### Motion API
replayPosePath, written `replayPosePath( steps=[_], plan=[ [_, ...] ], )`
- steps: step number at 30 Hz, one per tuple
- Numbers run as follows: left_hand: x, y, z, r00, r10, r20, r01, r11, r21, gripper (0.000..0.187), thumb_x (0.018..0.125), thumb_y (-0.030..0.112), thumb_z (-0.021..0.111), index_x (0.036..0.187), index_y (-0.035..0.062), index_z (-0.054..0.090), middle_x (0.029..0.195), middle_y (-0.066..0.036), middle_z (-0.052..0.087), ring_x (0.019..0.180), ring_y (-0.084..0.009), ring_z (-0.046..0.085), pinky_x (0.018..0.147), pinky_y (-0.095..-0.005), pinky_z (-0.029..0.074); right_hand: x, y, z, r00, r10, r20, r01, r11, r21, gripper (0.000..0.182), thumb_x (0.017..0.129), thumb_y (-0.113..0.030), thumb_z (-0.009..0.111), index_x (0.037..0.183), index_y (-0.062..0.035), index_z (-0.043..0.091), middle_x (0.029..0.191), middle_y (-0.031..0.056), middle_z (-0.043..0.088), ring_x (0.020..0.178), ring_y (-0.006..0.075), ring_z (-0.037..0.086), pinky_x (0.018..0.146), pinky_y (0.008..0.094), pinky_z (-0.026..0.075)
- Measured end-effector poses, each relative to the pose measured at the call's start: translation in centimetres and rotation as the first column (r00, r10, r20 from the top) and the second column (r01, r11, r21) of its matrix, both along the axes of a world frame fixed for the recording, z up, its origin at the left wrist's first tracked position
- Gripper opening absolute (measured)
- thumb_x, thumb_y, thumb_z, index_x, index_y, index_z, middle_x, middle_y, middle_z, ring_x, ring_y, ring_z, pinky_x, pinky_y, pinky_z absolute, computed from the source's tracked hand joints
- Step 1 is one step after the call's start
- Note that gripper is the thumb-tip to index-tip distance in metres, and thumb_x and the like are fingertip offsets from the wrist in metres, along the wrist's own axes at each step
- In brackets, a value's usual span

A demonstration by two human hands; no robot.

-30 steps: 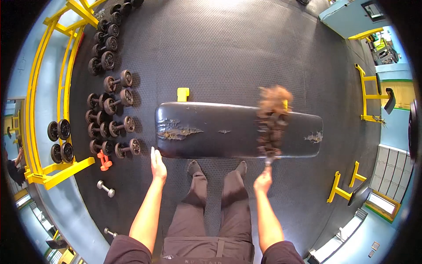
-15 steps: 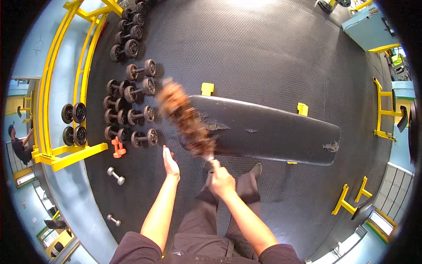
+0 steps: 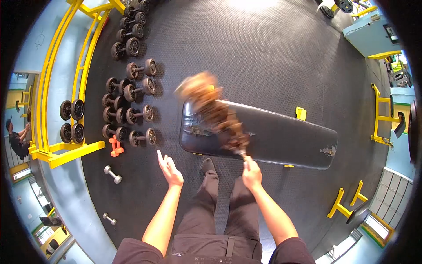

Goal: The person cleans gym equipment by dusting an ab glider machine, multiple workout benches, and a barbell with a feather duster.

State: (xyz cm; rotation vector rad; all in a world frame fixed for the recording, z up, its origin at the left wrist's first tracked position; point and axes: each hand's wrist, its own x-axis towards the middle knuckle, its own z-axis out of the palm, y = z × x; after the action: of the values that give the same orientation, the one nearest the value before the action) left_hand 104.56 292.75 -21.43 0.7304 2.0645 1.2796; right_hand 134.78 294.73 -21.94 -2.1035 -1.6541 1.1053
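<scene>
My right hand (image 3: 252, 173) is wrapped round the handle of a brown feather duster (image 3: 215, 115). The duster slants up and to the left, its feathers blurred by motion, and it overlaps the left half of a black padded bench (image 3: 281, 134) in this view. The bench's cover is torn in places. Left of the duster, my left hand (image 3: 169, 170) is held up empty, fingers stretched and apart, in front of the bench's near left corner.
Rows of black dumbbells (image 3: 140, 113) lie on the dark rubber floor at left, beside a yellow rack (image 3: 79, 154). Small orange dumbbells (image 3: 115, 146) and grey dumbbells (image 3: 113, 174) lie nearer. A yellow-framed stand (image 3: 338, 204) is at right.
The feather duster and my right hand have swung to the right over the bench. My left hand has opened out more, with its fingers spreading. My view has shifted slightly.
</scene>
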Motion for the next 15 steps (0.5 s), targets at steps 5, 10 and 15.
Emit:
replayPosePath(
  steps=[5,10,15],
  plan=[
    [2.6,0.4,-0.9,0.977,-0.211,-0.037,0.209,0.976,-0.061,0.057,0.105,0.027,0.039,0.152,-0.0018,0.023,0.159,-0.018,0.024,0.14,-0.033,0.034,0.113,-0.04,0.031,0.9,-2.3,-1.6,0.858,-0.507,-0.084,0.509,0.861,0.001,0.03,0.101,-0.019,0.048,0.12,0.0,0.061,0.114,0.0208,0.067,0.108,0.0329,0.065,0.094,0.0398,0.049],
    [7.5,2.4,-2.1,0.909,-0.365,-0.203,0.37,0.929,-0.013,0.058,0.104,0.025,0.042,0.151,-0.0022,0.024,0.157,-0.02,0.025,0.143,-0.0351,0.029,0.115,-0.0437,0.03,-2.7,-7.8,-1.7,0.956,-0.087,-0.28,0.063,0.994,-0.093,0.026,0.098,-0.024,0.049,0.117,-0.0106,0.061,0.107,0.0202,0.066,0.097,0.0392,0.065,0.08,0.0477,0.053],
    [12.4,4.2,-0.8,0.813,-0.524,-0.253,0.504,0.852,-0.141,0.061,0.103,0.024,0.044,0.153,-0.0005,0.02,0.159,-0.022,0.022,0.143,-0.0366,0.03,0.116,-0.0457,0.028,4.3,-8.5,-0.9,0.979,-0.101,-0.179,0.062,0.976,-0.209,0.027,0.098,-0.028,0.049,0.122,-0.0209,0.057,0.103,0.0144,0.067,0.093,0.037,0.066,0.079,0.048,0.053]
  ],
)
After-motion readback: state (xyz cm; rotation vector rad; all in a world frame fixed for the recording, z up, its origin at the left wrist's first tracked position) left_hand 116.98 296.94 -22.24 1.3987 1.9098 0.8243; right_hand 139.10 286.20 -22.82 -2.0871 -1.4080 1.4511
